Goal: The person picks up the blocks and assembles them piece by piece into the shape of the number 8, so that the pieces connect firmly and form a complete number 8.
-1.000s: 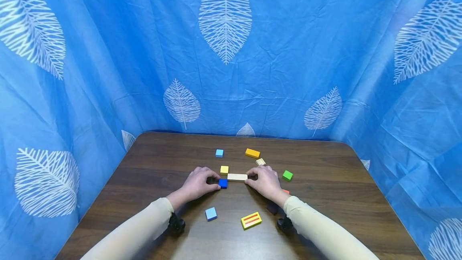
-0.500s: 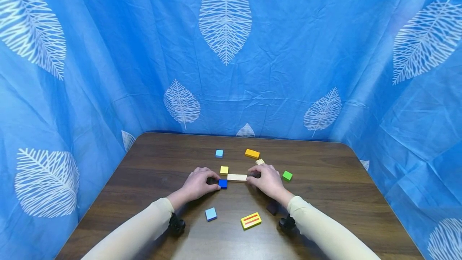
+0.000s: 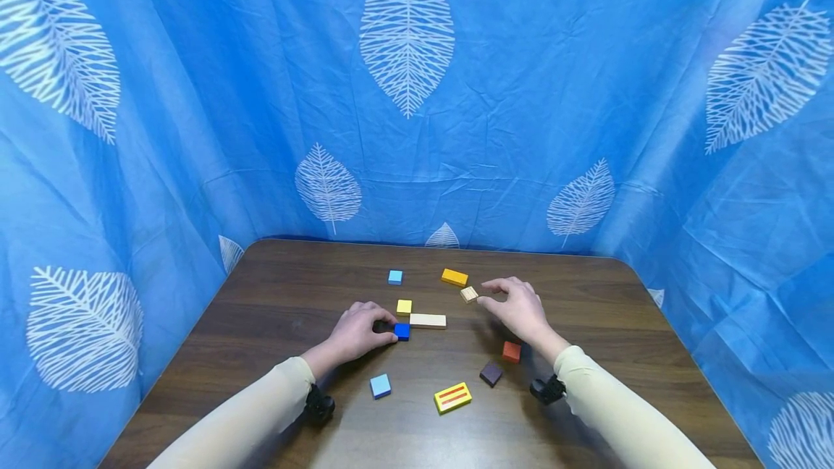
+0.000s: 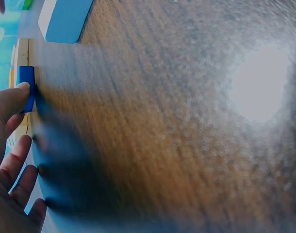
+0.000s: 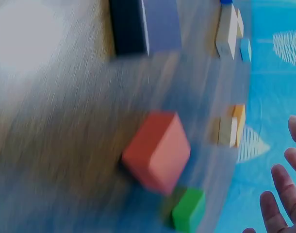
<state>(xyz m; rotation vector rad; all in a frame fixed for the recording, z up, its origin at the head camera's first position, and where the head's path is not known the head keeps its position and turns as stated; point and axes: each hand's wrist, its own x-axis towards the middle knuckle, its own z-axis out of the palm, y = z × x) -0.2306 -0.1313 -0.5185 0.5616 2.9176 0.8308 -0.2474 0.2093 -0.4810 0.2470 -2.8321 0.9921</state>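
Note:
My left hand (image 3: 357, 331) pinches a small dark blue block (image 3: 402, 332) on the table, its thumb against the near side in the left wrist view. Touching or nearly touching that block's right side is a long pale wooden block (image 3: 428, 321). A yellow block (image 3: 404, 307) sits just behind them. My right hand (image 3: 517, 306) is off to the right, fingers spread and holding nothing. Its fingertips appear close to a small striped wooden block (image 3: 469, 294); whether they touch it I cannot tell. The green block (image 5: 189, 209) shows in the right wrist view, hidden by the hand from above.
An orange block (image 3: 455, 277) and a light blue block (image 3: 394, 277) lie toward the back. Nearer are another light blue block (image 3: 381, 386), a yellow block with red stripes (image 3: 452, 397), a dark purple block (image 3: 491, 373) and a red block (image 3: 511, 352). A blue curtain (image 3: 495, 129) surrounds the table.
My right hand has let go of the long pale block and moved right, uncovering the red and purple blocks and covering the green one. My left hand stays on the blue block.

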